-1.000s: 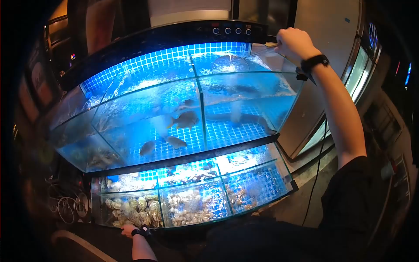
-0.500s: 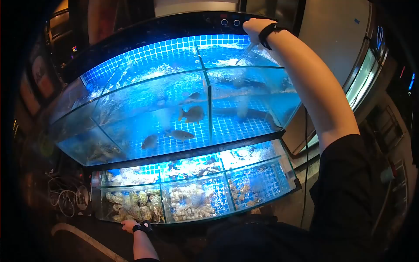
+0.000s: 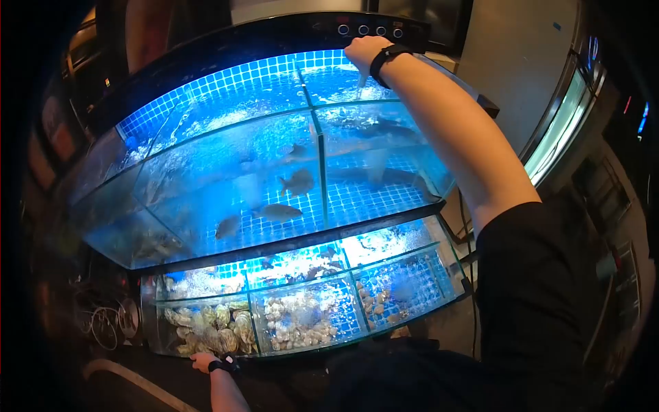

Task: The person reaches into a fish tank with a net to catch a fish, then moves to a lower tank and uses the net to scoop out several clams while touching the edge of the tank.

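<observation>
My right hand (image 3: 367,52) is closed at the back rim of the upper fish tank (image 3: 226,123), beside the control knobs; a pale shape hangs below its fingers, too unclear to name. Low on the left, my left hand (image 3: 203,362) has its fingers curled near the front edge of the lower tank (image 3: 302,349), and what they grip is hidden. Oysters (image 3: 221,329) lie in the lower tank's left compartment, just above this hand. Several fish, one of them a grey fish (image 3: 298,182), are behind the upper tank's front glass.
Small shells (image 3: 302,323) lie in the lower middle compartment, with more to the right. Glass dividers (image 3: 321,172) split the tanks. Four round knobs (image 3: 363,30) sit on the black back panel. A bicycle (image 3: 104,327) stands at left, a pale cabinet (image 3: 518,62) at right.
My right hand has moved left along the back rim, and more knobs now show on its right. My left hand has hardly moved. The view has shifted slightly.
</observation>
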Demonstrator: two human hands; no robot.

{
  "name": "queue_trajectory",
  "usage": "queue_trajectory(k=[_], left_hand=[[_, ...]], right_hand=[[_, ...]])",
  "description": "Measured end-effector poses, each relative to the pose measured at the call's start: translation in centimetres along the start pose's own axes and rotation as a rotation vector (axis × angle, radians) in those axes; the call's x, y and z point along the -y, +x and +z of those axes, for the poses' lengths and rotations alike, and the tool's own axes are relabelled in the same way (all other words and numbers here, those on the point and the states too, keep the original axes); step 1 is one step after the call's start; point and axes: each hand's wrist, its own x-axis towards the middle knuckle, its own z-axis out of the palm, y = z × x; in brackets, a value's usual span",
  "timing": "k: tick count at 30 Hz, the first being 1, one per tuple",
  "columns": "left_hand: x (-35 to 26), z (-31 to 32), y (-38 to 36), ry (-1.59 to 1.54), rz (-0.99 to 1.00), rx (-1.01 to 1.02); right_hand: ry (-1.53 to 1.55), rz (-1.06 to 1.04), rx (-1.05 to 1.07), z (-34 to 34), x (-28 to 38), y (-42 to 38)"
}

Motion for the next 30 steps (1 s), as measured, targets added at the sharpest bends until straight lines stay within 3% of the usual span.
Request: queue_trajectory(k=[8,10,13,20,30], left_hand=[[0.8,2.2,3.0,0.052,-0.032,-0.130],[0.7,1.9,2.3,0.066,-0.025,-0.136],[0.2,1.5,1.2,0.086,-0.022,-0.156],[-0.3,0.2,0.0,0.107,0.008,-0.104],[-0.3,0.1,0.6,0.137,0.003,-0.066]], right_hand=[[0.090,0.055,-0.108,2.4,0.6,2.7],[0.120,0.026,-0.228,3.8,0.9,3.0],[0.093,0.009,-0.084,4.4,1.1,3.5],[0.071,-0.059,0.016,4.3,1.6,3.3],[0.022,-0.078,-0.003,4.8,2.3,3.5]])
